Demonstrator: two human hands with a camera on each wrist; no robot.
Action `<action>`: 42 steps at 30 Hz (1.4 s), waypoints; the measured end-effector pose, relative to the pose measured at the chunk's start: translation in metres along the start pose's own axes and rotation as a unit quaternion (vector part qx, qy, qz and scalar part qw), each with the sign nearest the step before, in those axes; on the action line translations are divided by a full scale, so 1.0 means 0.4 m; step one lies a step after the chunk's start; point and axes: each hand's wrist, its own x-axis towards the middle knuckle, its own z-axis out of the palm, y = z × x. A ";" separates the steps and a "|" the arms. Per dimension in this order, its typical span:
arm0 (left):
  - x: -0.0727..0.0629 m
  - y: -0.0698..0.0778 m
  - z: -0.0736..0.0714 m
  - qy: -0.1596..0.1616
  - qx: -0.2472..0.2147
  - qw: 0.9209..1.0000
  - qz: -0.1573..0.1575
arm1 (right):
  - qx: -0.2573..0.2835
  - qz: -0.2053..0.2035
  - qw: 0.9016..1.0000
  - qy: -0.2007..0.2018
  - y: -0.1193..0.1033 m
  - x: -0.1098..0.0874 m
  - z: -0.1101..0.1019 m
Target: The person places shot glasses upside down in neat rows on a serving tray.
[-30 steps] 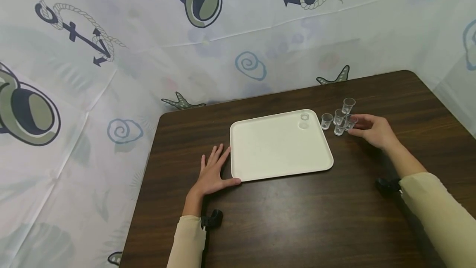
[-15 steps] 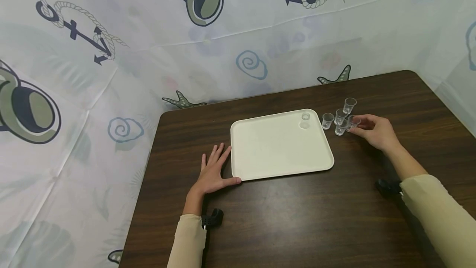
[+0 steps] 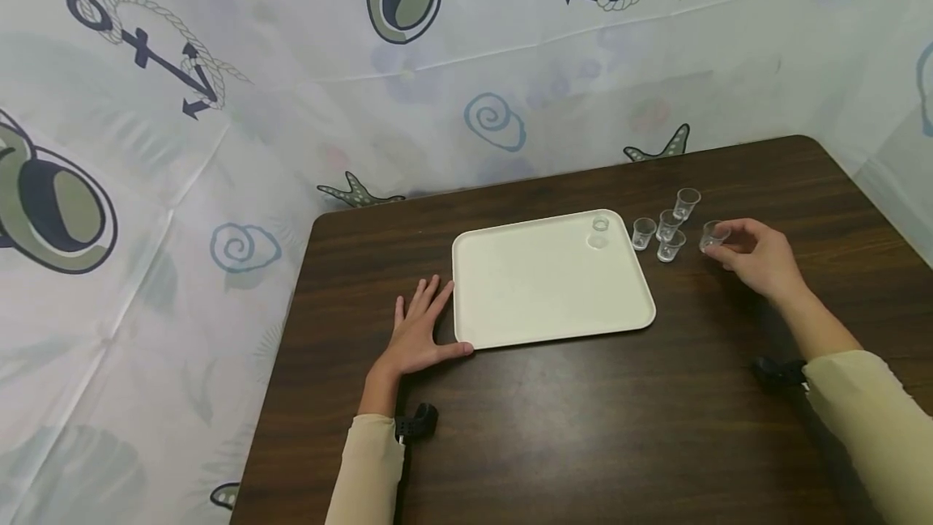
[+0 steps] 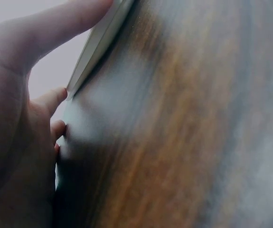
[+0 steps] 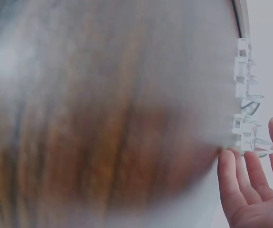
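Note:
My right hand (image 3: 761, 258) pinches a small clear shot glass (image 3: 713, 236) between thumb and fingers, low over the table at the right. Just left of it stands a loose group of several like glasses (image 3: 668, 224), apart from the held one. Inside the back right corner of the cream tray (image 3: 539, 286) is another clear shot glass (image 3: 600, 225). My left hand (image 3: 415, 345) lies with fingers spread at the tray's left side, its thumb touching the front left corner. The left wrist view has the thumb and a fingertip at the tray edge (image 4: 91, 54).
A dark wood-grain table (image 3: 554, 428) carries everything. Behind and to the left hangs a pale cloth (image 3: 379, 120) with sea drawings, right at the table's back edge. The rearmost shot glass (image 3: 687, 203) stands closest to that edge.
My right hand has drawn one shot glass to the right, out of the group, leaving a gap. The left hand and tray stay in place.

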 end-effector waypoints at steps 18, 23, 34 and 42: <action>0.005 0.007 -0.014 0.004 -0.001 1.000 0.007 | -0.026 -0.034 0.997 0.066 -0.078 0.012 -0.059; 0.001 0.008 -0.013 0.008 -0.004 1.000 0.007 | -0.058 -0.069 0.993 0.081 -0.113 0.013 -0.053; 0.001 0.003 -0.004 0.002 -0.009 1.000 0.005 | -0.105 -0.197 0.973 0.063 -0.187 0.013 -0.017; 0.000 0.006 -0.004 0.004 -0.008 1.000 0.005 | -0.210 -0.250 0.945 0.029 -0.214 0.002 0.030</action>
